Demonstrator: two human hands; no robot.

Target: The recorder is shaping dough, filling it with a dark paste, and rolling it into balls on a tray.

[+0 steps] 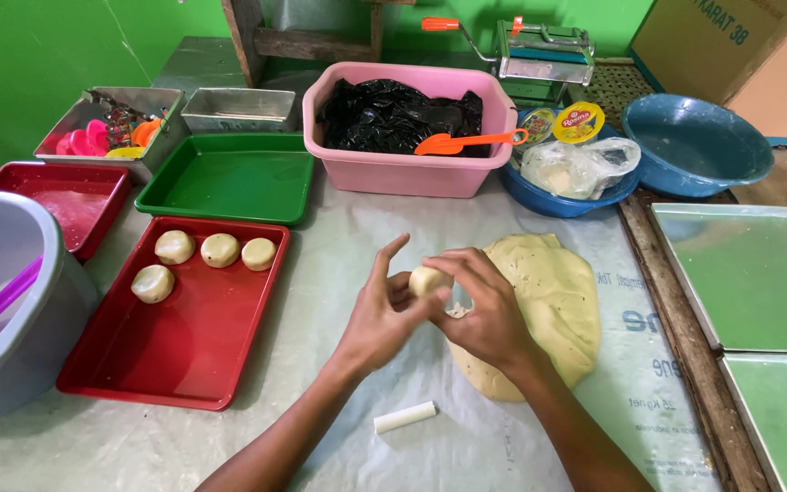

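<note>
Together, the left hand and right hand close around a small, smooth, pale dough ball. Just right of it spreads a soft, speckled dough slab; left, a glossy red tray carries four rounded balls.

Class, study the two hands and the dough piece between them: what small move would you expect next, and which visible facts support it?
Probably finish rounding the dough piece, then set it in the red tray. Both the left hand and right hand cup it, and four dough balls already lie there.
</note>
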